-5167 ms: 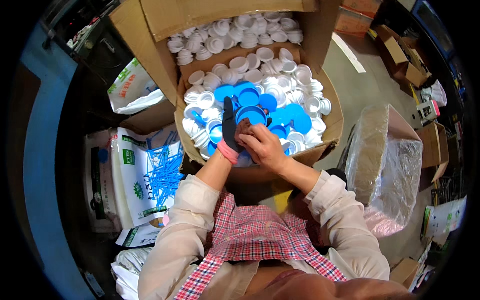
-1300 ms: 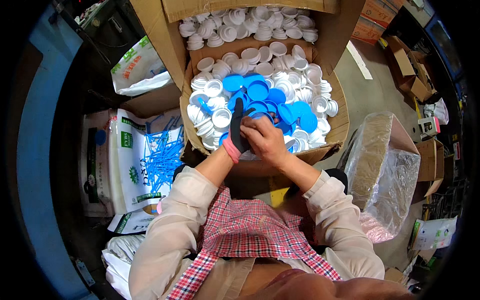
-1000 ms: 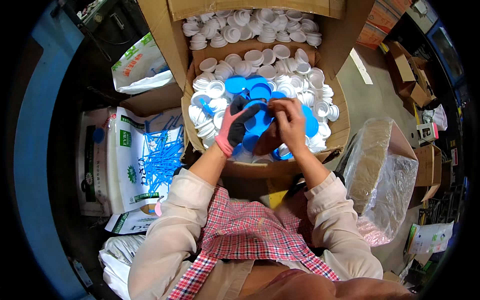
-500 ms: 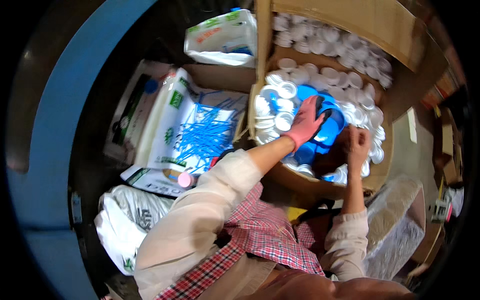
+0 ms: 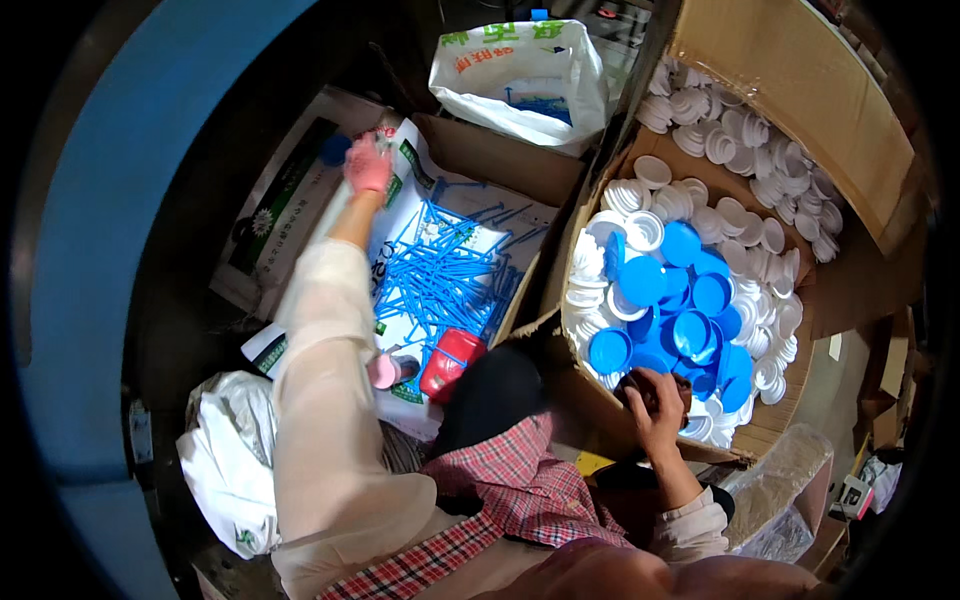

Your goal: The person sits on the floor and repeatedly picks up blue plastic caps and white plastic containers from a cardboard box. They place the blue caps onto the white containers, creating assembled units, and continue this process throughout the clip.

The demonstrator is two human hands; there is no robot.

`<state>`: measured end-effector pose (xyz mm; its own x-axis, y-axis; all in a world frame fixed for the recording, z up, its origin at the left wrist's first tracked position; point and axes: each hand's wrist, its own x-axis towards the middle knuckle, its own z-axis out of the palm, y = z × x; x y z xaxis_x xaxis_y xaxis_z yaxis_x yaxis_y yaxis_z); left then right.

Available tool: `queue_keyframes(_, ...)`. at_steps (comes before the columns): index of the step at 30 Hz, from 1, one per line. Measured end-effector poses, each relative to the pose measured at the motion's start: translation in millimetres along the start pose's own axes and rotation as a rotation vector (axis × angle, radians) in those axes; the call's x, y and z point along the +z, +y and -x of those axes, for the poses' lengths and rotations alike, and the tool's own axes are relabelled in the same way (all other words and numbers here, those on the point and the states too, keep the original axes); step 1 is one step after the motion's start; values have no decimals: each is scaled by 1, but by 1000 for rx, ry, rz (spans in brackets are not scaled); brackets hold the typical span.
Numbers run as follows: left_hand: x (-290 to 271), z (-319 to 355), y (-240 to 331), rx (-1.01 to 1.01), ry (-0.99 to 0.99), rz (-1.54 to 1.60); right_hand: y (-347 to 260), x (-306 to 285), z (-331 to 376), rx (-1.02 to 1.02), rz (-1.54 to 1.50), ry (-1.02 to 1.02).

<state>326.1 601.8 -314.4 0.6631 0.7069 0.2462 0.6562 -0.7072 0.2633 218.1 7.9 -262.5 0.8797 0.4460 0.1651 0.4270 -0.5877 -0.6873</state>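
My left hand (image 5: 368, 165), in a pink glove, is stretched far out to the left over a flat printed sack (image 5: 275, 225). A small round blue lid (image 5: 334, 150) sits at its fingertips, seemingly held. My right hand (image 5: 655, 398) is bare and rests curled at the near rim of a big cardboard box (image 5: 570, 375). Blue lids (image 5: 680, 300) are heaped in the middle of that box, with white lids (image 5: 740, 215) all around them. Something dark shows under the right fingers; I cannot make it out.
Between my hands an open box lined with a white sack holds several thin blue sticks (image 5: 450, 275). A red object (image 5: 450, 362) lies at its near edge. A white plastic bag (image 5: 520, 70) stands behind, another (image 5: 228, 470) lies lower left, and a curved blue wall (image 5: 110, 180) rises on the left.
My left hand has left the lid box and swung far out to the left. My right hand has dropped back to the box's near rim. My head has turned left.
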Motion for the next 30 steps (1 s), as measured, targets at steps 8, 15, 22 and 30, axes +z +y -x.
queue_keyframes(8, 40, -98, -155, -273, -84, -523, 2, 9, -11, -70, 117, -49)
queue_keyframes(15, 57, -87, -152, -236, 92, 261, 0, 11, -9, -11, 55, -21)
queue_keyframes(22, -27, 116, 109, 593, -717, 1054, 20, -6, -8, 318, -523, 67)
queue_keyframes(30, -108, 294, 309, 881, -968, 1338, -43, -62, -45, 83, -939, 228)
